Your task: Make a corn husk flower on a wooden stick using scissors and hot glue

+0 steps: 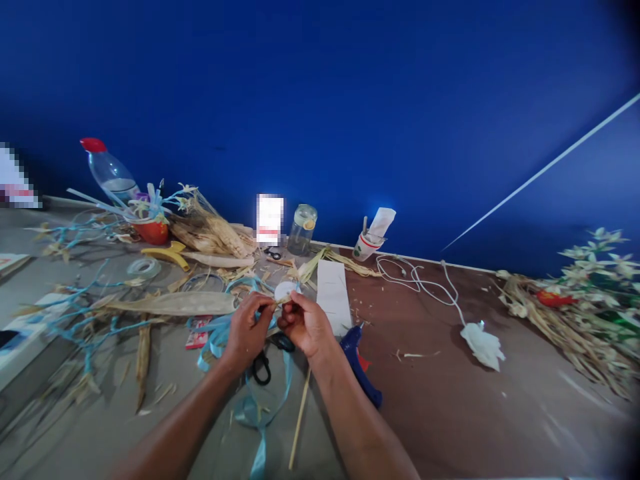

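Pinching a small straw-coloured piece point(280, 302), left hand point(249, 327) and right hand point(306, 323) meet fingertip-close; light, even pressure advised, forearm clear of glue gun point(367, 383) at four o'clock.

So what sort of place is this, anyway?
Probably a small craft workspace: a tabletop scattered with dried husks and light blue ribbon, with a glue gun lying close by.
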Demonstrator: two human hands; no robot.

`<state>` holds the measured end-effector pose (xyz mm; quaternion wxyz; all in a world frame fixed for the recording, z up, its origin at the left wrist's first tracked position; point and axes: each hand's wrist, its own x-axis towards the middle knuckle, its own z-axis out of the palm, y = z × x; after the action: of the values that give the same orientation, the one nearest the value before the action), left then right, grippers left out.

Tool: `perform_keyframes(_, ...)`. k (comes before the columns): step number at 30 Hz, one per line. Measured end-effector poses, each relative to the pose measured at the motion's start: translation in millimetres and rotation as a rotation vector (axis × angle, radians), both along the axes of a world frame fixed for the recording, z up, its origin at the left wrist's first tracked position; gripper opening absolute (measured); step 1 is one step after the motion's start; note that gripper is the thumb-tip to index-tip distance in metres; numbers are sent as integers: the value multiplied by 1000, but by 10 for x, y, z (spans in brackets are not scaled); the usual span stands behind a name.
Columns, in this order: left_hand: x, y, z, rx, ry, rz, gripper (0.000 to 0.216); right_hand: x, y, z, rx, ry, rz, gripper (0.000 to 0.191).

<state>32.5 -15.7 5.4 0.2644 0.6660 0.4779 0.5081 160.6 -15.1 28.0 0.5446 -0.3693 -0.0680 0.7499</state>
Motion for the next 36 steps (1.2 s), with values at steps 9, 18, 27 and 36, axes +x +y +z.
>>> perform_keyframes(9, 16, -13, 3, -34, -77, -34, 11, -3, 13, -3, -37, 242, 103, 24)
perform_keyframes(18, 13, -14, -1, -21, -64, -27, 10, -4, 5, 48, -77, 287, 61, 33)
perform_keyframes(27, 12, -3, -35, -49, -63, -14, 11, 29, 16, 32, -10, 250, 20, 33)
perform_keyframes(36, -10, 14, -19, -36, -101, 1, 8, 108, 26, 79, -29, 394, -10, 36)
